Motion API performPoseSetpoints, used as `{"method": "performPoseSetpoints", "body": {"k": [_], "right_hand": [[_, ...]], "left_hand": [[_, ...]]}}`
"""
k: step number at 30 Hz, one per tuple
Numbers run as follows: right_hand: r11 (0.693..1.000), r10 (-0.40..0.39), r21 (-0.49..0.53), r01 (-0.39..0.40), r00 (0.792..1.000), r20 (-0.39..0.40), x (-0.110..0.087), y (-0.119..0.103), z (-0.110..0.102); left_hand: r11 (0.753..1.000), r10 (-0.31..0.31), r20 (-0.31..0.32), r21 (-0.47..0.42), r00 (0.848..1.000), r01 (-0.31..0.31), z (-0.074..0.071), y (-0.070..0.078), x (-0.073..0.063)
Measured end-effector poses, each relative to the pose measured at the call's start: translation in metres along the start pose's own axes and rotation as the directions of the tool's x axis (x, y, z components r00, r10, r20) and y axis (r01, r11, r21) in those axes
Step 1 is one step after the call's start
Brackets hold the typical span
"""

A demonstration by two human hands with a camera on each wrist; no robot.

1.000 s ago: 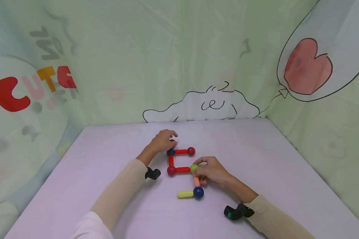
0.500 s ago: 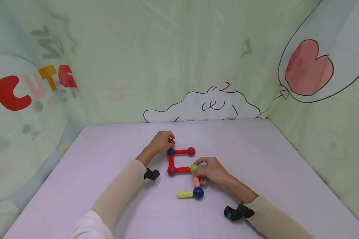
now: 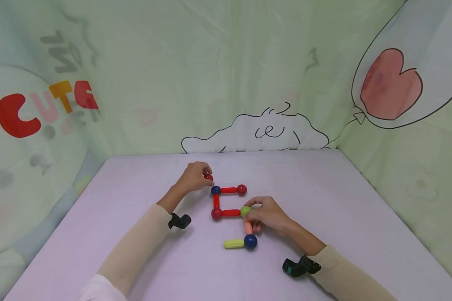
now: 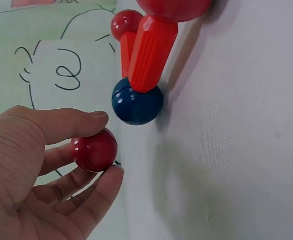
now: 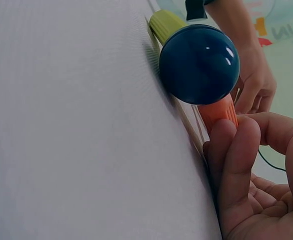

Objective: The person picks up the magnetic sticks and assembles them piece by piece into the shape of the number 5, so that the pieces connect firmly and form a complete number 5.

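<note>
My left hand pinches a red ball between thumb and fingers, just left of a far blue ball, with a gap between the two balls. That blue ball belongs to a zigzag of balls and rods on the table. A red rod links it to a red ball. Another red rod runs to a nearer red ball; a third reaches a green ball, which my right hand pinches. An orange rod leads to the near blue ball, which bears a yellow-green rod.
The pieces lie on a pale cloth-covered table. Printed green curtains rise at its back and sides. A black wrist camera sits on the right forearm, another wrist camera on the left.
My left hand has moved left, away from the far blue ball, carrying the red ball with it. My right hand has stayed at the green ball.
</note>
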State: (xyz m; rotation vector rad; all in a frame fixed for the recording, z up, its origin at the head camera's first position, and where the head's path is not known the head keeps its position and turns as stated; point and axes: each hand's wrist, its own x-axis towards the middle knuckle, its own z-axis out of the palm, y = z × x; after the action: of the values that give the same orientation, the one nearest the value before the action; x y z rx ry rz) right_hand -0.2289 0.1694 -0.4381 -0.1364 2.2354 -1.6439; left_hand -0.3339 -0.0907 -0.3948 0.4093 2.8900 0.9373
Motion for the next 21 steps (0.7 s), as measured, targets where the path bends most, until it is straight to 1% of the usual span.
{"method": "performPoseSetpoints", "body": {"k": [5, 8, 12, 14, 17, 19, 21], "right_hand": [[1.0, -0.002, 0.002, 0.002, 1.0, -0.001, 0.0, 0.0, 0.001], [1.0, -0.002, 0.0, 0.002, 1.0, 0.001, 0.0, 0.001, 0.002], [1.0, -0.003, 0.003, 0.003, 1.0, 0.008, 0.0, 0.002, 0.002], [1.0, -0.003, 0.005, 0.003, 1.0, 0.007, 0.0, 0.002, 0.001], [1.0, -0.007, 0.005, 0.007, 1.0, 0.006, 0.0, 0.001, 0.001], [1.0, -0.01, 0.003, 0.01, 1.0, 0.005, 0.0, 0.0, 0.001], [1.0, -0.01, 0.001, 0.01, 1.0, 0.005, -0.001, -0.001, 0.001]], "left_hand": [[1.0, 0.017, -0.004, -0.018, 1.0, -0.017, -0.003, -0.006, -0.014], [0.999, 0.026, 0.015, -0.036, 1.0, -0.026, -0.004, -0.008, -0.024], [0.998, 0.044, 0.05, -0.053, 0.998, -0.041, -0.006, -0.007, -0.039], [0.997, 0.055, 0.075, -0.049, 0.996, -0.052, -0.008, -0.004, -0.048], [0.997, 0.071, 0.129, -0.032, 0.989, -0.067, -0.01, 0.001, -0.062], [0.996, 0.091, 0.17, -0.015, 0.981, -0.09, -0.01, 0.004, -0.071], [0.993, 0.118, 0.213, -0.008, 0.97, -0.119, -0.009, 0.007, -0.08]]}}
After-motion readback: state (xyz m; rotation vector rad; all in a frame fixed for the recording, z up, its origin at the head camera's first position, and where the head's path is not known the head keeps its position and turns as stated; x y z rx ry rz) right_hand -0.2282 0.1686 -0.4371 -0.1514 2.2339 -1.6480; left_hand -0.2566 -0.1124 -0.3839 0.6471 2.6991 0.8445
